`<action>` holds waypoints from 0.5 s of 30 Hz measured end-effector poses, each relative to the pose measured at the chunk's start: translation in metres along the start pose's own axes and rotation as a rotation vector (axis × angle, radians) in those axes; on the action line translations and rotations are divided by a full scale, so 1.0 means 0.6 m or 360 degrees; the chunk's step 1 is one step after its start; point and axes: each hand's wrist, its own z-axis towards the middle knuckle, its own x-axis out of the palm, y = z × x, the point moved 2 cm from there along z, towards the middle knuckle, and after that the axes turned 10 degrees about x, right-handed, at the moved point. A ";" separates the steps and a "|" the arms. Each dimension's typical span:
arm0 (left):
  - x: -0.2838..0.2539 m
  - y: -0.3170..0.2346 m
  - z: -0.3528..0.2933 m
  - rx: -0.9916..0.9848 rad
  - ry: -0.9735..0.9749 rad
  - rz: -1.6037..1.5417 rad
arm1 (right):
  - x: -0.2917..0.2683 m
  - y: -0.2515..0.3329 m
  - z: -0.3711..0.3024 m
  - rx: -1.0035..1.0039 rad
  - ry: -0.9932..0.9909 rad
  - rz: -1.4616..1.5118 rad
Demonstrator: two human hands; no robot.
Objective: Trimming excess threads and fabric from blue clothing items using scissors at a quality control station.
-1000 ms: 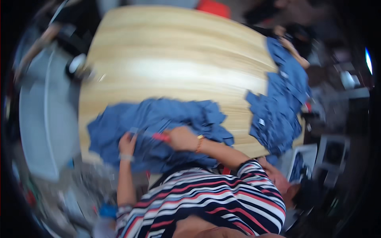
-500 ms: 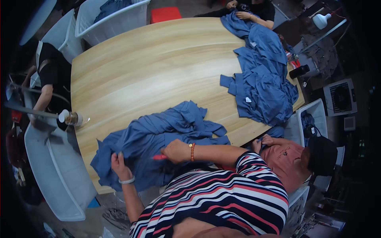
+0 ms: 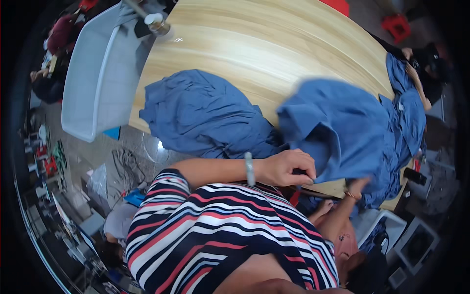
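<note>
A blue garment, probably a shirt (image 3: 342,110), is spread out over the right part of the table (image 3: 245,44), its edges smeared by motion. My left hand (image 3: 289,167), with a pale bangle at its wrist, is closed at the garment's near edge; what lies within the curled fingers is hidden. Against the garment's lower right edge is my right hand (image 3: 359,186), wearing a beaded bracelet, its fingers too blurred to read. To the left lies a heap of blue cloth (image 3: 205,115), crumpled at the table's near edge.
More blue garments (image 3: 409,122) lie along the table's right side, where a person in black (image 3: 425,68) handles some. Another person in a pink top (image 3: 346,237) sits close at my right. A white bin (image 3: 85,88) stands left; a bottle (image 3: 157,24) is at the table's edge.
The view has turned, so the table sits further right. One blue garment has come away from the heap toward the right. Both hands have moved right; the red thing in my right hand no longer shows.
</note>
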 end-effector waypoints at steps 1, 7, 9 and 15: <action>0.015 0.031 -0.015 -0.0213 -0.0059 -0.0117 | 0.111 0.068 -0.110 0.0144 -0.0160 0.0195; 0.025 0.094 -0.090 -0.0321 -0.0083 0.0390 | 0.034 0.132 -0.109 -0.0531 -0.0551 -0.2721; -0.045 0.093 -0.149 -0.0253 -0.0441 0.1040 | 0.010 0.058 -0.080 0.0020 -0.0123 -0.2677; -0.225 0.028 -0.429 -0.1540 -0.0527 0.2269 | 0.305 -0.077 -0.308 -0.0848 0.1098 -0.2479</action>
